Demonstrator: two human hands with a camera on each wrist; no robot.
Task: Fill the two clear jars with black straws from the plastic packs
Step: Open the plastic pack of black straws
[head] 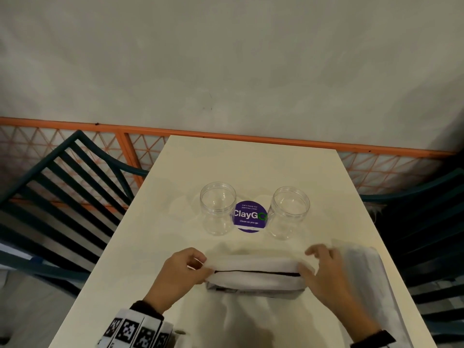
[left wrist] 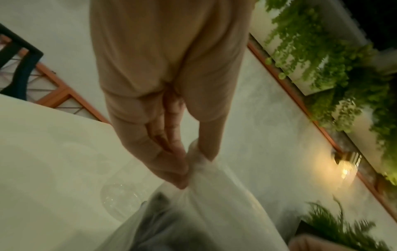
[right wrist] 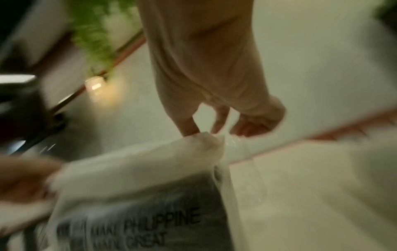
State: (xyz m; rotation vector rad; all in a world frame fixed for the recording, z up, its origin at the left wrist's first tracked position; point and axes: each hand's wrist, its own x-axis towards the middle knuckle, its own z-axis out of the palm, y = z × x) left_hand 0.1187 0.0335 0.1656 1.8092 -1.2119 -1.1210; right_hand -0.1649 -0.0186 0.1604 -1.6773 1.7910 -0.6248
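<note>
Two clear jars stand without lids on the white table (head: 175, 197), the left jar (head: 218, 212) and the right jar (head: 288, 213), both with nothing in them. Nearer to me a plastic pack of black straws (head: 256, 276) is held between both hands. My left hand (head: 187, 270) pinches the pack's left end (left wrist: 199, 163) between thumb and fingers. My right hand (head: 319, 267) pinches the pack's right end (right wrist: 204, 139) with thumb and forefinger. Dark straws show through the printed plastic (right wrist: 171, 195).
A purple round sticker (head: 249, 217) lies on the table between the jars. Another whitish plastic pack (head: 366, 277) lies at the table's right edge. Dark slatted chairs stand left (head: 62, 184) and right (head: 426, 234). An orange lattice rail (head: 251, 136) runs behind the table.
</note>
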